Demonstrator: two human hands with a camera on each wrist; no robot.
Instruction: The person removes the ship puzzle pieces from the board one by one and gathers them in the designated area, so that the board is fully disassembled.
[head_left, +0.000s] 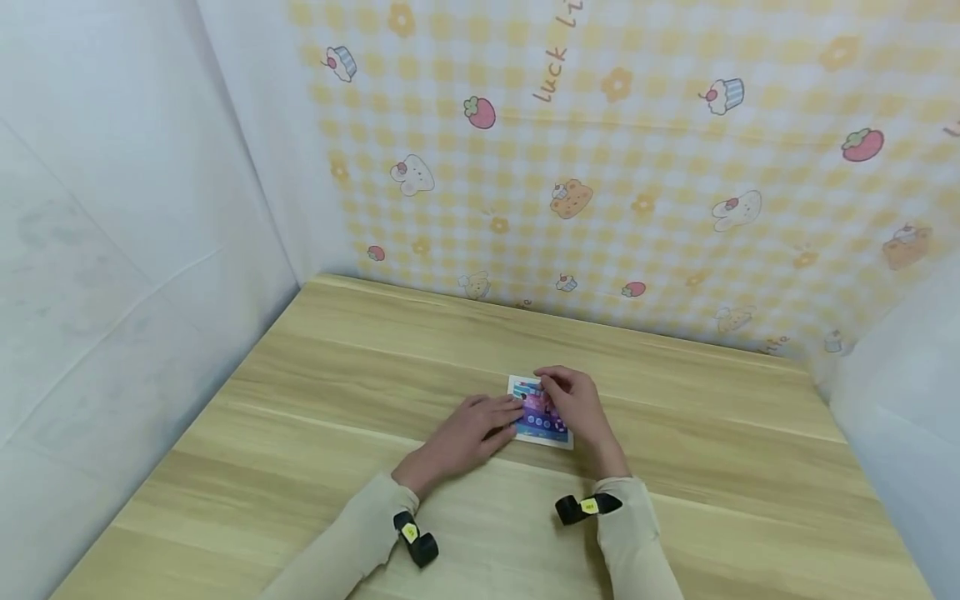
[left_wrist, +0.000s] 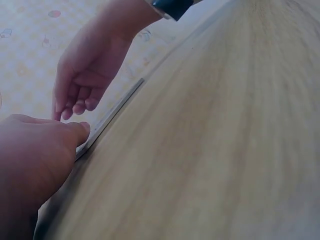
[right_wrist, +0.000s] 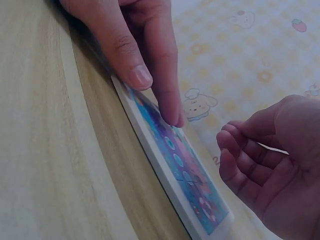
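Note:
A small picture puzzle board (head_left: 536,427) with a white border and a blue, purple and pink picture lies flat on the table. In the right wrist view a thin seam crosses the puzzle board (right_wrist: 187,172). My left hand (head_left: 474,432) rests on its left edge, fingers fairly straight and thumb apart. Over its upper right part is my right hand (head_left: 579,404), its fingers curled. Seen from the right wrist, the right hand (right_wrist: 270,165) has thumb and index finger close together; whether something small is between them is hidden.
The wood-grain table (head_left: 322,400) stretches out around the board. At the back hangs a yellow checked cloth (head_left: 525,167) with cartoon prints, and a pale sheet (head_left: 112,208) covers the left side. Each sleeve carries a black wrist strap (head_left: 588,507).

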